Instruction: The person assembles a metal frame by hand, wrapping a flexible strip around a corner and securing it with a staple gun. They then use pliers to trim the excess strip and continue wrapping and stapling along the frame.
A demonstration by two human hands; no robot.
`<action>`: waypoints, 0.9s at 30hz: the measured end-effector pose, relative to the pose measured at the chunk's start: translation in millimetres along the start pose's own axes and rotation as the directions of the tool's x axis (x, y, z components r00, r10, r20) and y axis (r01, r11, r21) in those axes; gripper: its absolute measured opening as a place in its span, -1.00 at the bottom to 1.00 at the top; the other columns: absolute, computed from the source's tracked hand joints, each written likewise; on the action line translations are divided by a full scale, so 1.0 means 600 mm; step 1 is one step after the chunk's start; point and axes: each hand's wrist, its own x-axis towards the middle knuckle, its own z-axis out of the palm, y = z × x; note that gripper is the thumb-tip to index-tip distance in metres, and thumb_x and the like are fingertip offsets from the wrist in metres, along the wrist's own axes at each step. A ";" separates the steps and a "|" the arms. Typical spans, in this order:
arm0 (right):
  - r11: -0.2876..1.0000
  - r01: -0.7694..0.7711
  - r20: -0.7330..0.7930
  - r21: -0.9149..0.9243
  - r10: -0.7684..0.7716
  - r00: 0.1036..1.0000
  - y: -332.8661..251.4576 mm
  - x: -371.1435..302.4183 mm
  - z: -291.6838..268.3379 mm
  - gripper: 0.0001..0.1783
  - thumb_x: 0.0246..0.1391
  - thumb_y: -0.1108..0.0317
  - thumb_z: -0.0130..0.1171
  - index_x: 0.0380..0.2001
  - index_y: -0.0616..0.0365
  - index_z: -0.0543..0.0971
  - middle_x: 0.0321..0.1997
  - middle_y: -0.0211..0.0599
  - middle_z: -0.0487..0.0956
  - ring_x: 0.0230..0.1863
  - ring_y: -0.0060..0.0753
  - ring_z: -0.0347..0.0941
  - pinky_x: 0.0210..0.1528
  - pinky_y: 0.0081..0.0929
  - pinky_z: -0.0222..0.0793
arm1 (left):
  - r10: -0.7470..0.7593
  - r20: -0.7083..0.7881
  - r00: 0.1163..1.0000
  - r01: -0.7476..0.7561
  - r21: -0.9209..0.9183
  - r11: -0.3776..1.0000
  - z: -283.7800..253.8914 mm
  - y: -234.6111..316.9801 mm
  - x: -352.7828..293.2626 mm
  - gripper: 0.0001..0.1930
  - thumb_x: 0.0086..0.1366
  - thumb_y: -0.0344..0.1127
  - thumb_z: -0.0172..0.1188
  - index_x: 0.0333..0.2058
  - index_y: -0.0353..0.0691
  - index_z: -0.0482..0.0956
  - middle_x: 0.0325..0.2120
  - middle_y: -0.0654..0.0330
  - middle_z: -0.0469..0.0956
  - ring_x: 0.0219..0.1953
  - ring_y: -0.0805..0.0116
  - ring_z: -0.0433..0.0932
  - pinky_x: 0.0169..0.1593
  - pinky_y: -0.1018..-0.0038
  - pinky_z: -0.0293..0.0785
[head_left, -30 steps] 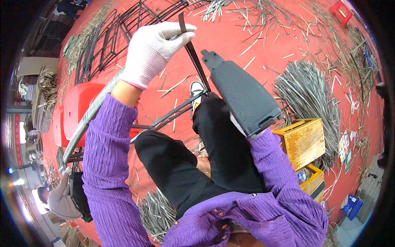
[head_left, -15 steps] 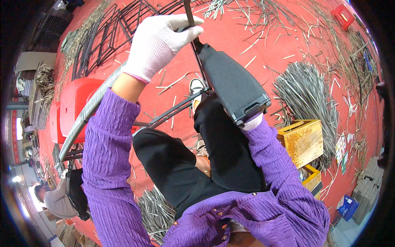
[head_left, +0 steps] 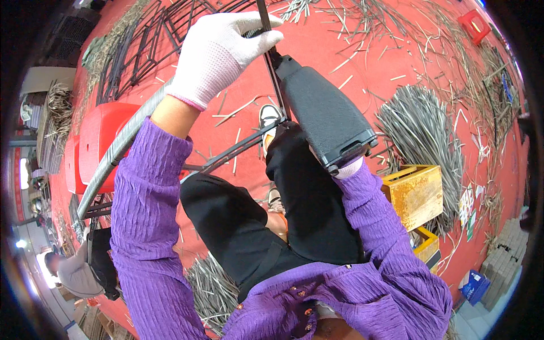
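Observation:
My left hand (head_left: pixel 218 56), in a white knit glove, is closed around an upright black metal bar (head_left: pixel 263 12) near the top middle, thumb and fingers on either side of it. That bar belongs to a thin black metal frame (head_left: pixel 235 148) that slants down past my knees. To its right is a black power tool (head_left: pixel 326 110) with a tapering housing, its narrow end close against the bar. Only the gloved heel of my right hand (head_left: pixel 350 168) shows under the tool's wide end. The tool hides my right fingers, though it is held up by that hand.
A grey wrapped curved tube (head_left: pixel 122 144) passes beside my left forearm, by red plastic stools (head_left: pixel 105 127). Yellow wooden boxes (head_left: pixel 416 195) and a bundle of grey strips (head_left: pixel 422 133) lie right. Black frames (head_left: pixel 147 42) lie far left. A person (head_left: pixel 79 275) sits lower left.
Both hands keep their hold, and the tool stays against the bar. The left hand and bar are very slightly farther right and up in view; little else differs.

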 end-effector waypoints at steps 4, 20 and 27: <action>0.997 -0.023 -0.051 0.079 0.027 0.998 -0.028 0.015 -0.015 -0.57 -0.06 0.34 0.32 -0.08 0.27 0.55 -0.24 -0.18 0.67 -0.21 -0.33 0.64 -0.16 -0.40 0.53 | 0.018 -0.033 0.999 -0.017 0.017 1.000 0.012 -0.007 -0.002 -0.54 0.20 0.16 0.23 -0.25 -0.15 0.70 -0.39 0.08 0.68 -0.33 0.20 0.67 -0.24 0.40 0.54; -0.092 -0.484 -0.373 -0.870 0.764 0.526 -0.004 -0.312 -0.401 -0.29 -0.01 0.12 0.20 0.27 -0.17 0.33 -0.27 -0.01 0.65 -0.30 0.10 0.60 -0.18 -0.08 0.49 | -0.118 0.464 0.878 0.191 -0.114 0.975 -0.014 0.097 -0.088 -0.49 0.30 0.14 0.14 -0.39 -0.30 0.61 -0.66 0.14 0.50 -0.64 0.39 0.51 -0.46 0.43 0.43; -0.058 -0.654 -0.518 -0.754 0.664 0.539 0.010 -0.385 -0.345 -0.31 0.05 0.17 0.18 0.28 -0.02 0.31 -0.09 -0.08 0.57 -0.16 -0.06 0.53 -0.05 -0.20 0.42 | 0.002 0.335 0.942 0.031 -0.094 0.995 0.033 0.164 -0.200 -0.81 0.28 -0.06 0.17 -0.22 0.08 0.63 -0.56 0.11 0.47 -0.47 0.08 0.49 -0.42 0.22 0.36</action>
